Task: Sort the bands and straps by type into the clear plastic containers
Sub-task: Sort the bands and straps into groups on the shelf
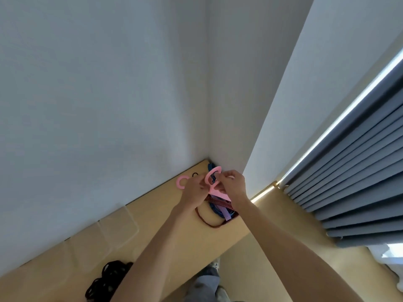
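Centre frame, above desk (229,236) corner | left hand (194,188) and right hand (231,185) both pinching pink band (212,175) | strap pile (218,207) beneath | black bands (109,277) in clear container (87,247), lower left

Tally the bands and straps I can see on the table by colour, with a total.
Pink bands: 2
Black bands, one pile, too tangled to count: 1
Brown strap: 1
Blue strap: 1
Purple strap: 1
Total: 6 items
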A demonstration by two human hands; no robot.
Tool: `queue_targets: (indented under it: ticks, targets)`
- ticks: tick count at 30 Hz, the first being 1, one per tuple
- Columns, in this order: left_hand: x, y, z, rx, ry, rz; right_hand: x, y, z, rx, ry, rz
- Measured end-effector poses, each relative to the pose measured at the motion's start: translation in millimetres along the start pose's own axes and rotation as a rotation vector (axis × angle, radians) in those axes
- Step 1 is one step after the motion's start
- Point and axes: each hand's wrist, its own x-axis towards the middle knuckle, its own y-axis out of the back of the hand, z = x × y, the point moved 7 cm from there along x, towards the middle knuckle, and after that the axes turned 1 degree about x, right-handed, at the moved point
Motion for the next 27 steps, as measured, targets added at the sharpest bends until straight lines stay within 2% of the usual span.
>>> queue_targets:
  ticks: [3, 8, 11, 14, 19, 21, 24, 27]
  targets:
    - [-35.4, 18.2, 15.3, -0.058, -0.023, 0.028, -29.0, -9.1, -12.7, -0.023, 0.107, 0.003]
    - [-94.8, 47.6, 16.5, -0.107, 0.001, 0.129, -73.8, -22.9, -12.0, -0.044, 0.157, -0.059]
    - [-131.3, 59.4, 12.1, -0.296, 0.064, 0.145, -102.9, -42.2, -12.0, -0.080, 0.217, -0.178]
    - [-161.2, 73.5, 2.0, -0.316, 0.085, 0.212, -130.0, -65.5, -4.9, -0.057, 0.209, -0.323]
    - [-201.1, 105.1, -32.5, -0.408, 0.208, 0.295, -155.8, -89.3, -11.4, -0.374, 0.428, -0.207]
    - [-215.0, 120.5, -44.0, -0.513, 0.211, 0.323, -166.8, -108.0, -7.0, -0.546, 0.429, -0.361]
    - [-231.4, 147.0, -68.6, -0.657, 0.241, 0.436, -185.9, -133.6, 18.1, -0.358, 0.132, -0.629]
    - [-249.5, 174.4, -100.4, -0.682, 0.310, 0.567, -210.7, -170.6, 34.1, -0.457, 0.143, -0.846]
